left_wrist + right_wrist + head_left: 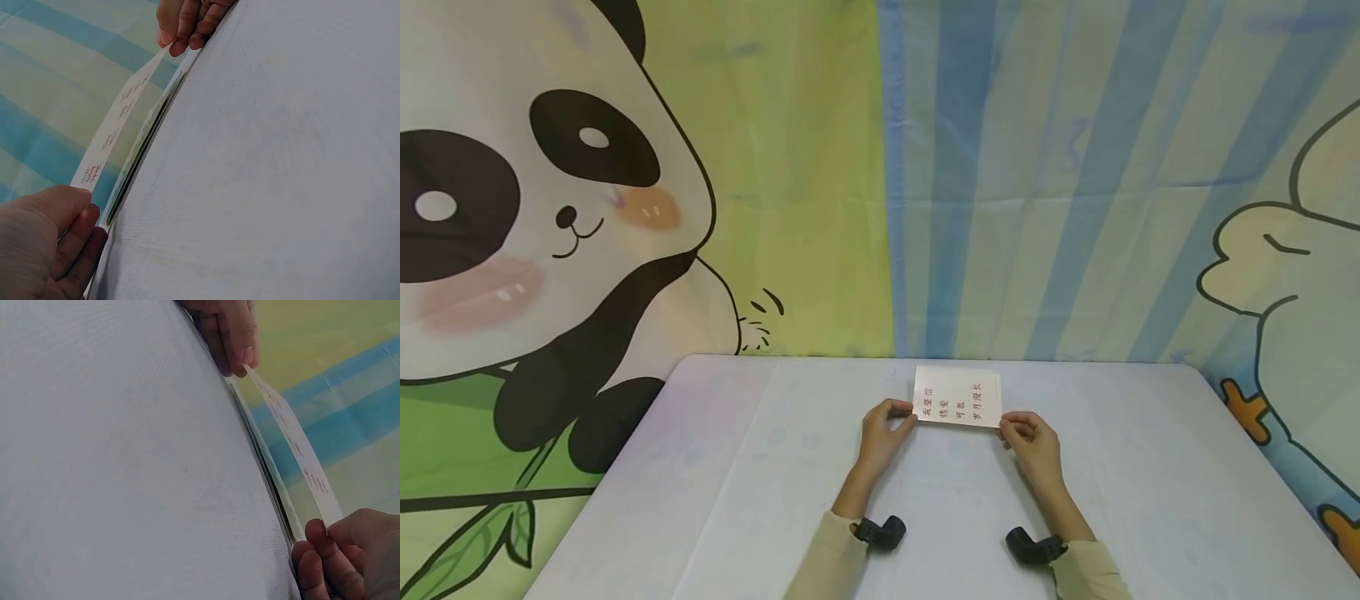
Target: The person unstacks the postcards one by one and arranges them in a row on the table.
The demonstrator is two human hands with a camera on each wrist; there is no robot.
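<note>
A white card [957,385] printed with columns of red Chinese characters is held above the far part of the table. My left hand [880,440] pinches its near left corner, thumb on top. At the near right corner, my right hand [1036,448] pinches it between thumb and fingers. Both wrist views show the card lifted and tilted. Below it lies a thin flat stack [139,156] with a pale top and dark edges, also seen in the right wrist view. In the head view the card mostly hides this stack.
The table [760,500] wears a white cloth. Behind its far edge hangs a curtain [805,167] with a panda print and blue stripes. Each wrist carries a black camera mount [886,533] on a strap, just past a beige sleeve [831,558].
</note>
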